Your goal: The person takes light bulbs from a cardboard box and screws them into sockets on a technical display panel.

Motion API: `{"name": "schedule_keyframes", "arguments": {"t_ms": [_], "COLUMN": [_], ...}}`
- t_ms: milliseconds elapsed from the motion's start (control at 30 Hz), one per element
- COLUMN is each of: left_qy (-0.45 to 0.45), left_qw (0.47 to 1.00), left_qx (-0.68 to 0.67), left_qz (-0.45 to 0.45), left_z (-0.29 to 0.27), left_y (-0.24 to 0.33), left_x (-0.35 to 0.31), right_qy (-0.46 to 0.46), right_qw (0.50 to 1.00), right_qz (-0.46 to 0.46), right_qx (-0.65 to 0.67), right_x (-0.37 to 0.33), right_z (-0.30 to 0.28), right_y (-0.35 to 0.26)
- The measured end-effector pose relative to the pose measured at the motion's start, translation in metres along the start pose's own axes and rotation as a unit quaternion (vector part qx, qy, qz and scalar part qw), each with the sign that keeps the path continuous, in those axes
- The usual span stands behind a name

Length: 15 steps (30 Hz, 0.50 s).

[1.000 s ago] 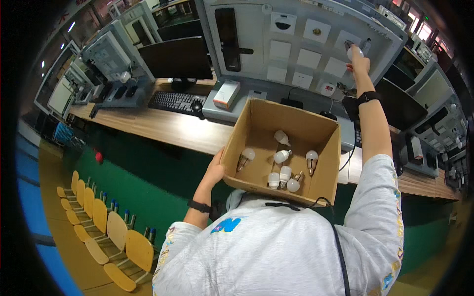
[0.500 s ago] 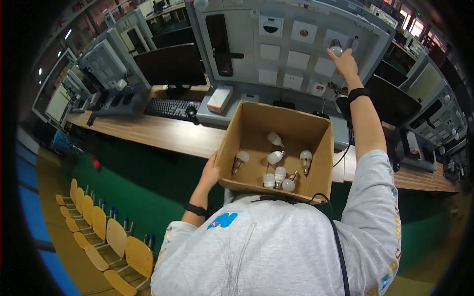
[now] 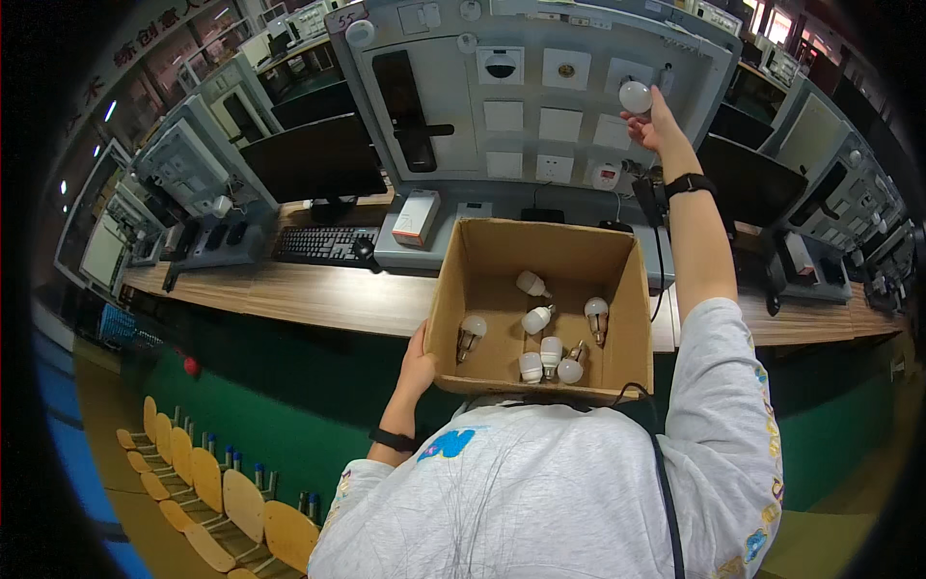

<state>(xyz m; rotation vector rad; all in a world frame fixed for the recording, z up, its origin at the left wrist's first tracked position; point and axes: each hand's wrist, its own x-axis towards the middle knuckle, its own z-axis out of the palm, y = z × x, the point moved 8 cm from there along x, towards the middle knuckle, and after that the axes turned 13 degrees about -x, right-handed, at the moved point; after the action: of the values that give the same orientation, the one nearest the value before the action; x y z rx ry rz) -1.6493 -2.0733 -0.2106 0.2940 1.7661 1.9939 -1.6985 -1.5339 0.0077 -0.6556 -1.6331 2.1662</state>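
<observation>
At the upper right, a round white light bulb (image 3: 635, 96) sits at a socket on the upright grey panel (image 3: 436, 176). My right hand (image 3: 657, 124) is raised beside it, fingers apart and slightly curled under the bulb, thumb side along its right edge. Whether the skin touches the bulb is hard to make out. My left hand (image 3: 418, 367) grips the left wall of an open cardboard box (image 3: 545, 241) held in front of my body. Several white bulbs lie in the box, among them a bulb with its cap downward (image 3: 597, 311) and another bulb (image 3: 472, 328) at the left.
Behind the box runs a wooden desk (image 3: 347, 299) with a keyboard (image 3: 326, 243), a mouse (image 3: 363, 248), a dark monitor (image 3: 313, 164) and a white carton (image 3: 417, 217). Switch plates and outlets cover the panel. Chairs (image 3: 243, 504) stand in a row at lower left.
My right hand has turned at the wrist, and its fingers now lie below the bulb, which shows more fully. The view has shifted slightly. My left hand keeps its hold on the box.
</observation>
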Motion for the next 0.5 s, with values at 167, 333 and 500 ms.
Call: {"name": "schedule_keyframes", "arguments": {"t_ms": [167, 333, 500], "left_qy": [0.018, 0.031, 0.044], "left_qw": [1.000, 0.999, 0.998], "left_qx": [-0.011, 0.002, 0.041], "left_qz": [0.007, -0.008, 0.001], "left_z": [-0.005, -0.001, -0.001], "left_y": [-0.003, 0.004, 0.008], "left_x": [-0.002, -0.004, -0.007], "right_qy": [0.298, 0.089, 0.098], "right_qw": [0.864, 0.985, 0.993], "right_qz": [-0.188, -0.045, 0.057], "right_qx": [-0.360, -0.141, 0.028], "right_x": [-0.032, 0.008, -0.004], "right_z": [-0.012, -0.019, -0.002], "right_y": [-0.038, 0.003, 0.008]}}
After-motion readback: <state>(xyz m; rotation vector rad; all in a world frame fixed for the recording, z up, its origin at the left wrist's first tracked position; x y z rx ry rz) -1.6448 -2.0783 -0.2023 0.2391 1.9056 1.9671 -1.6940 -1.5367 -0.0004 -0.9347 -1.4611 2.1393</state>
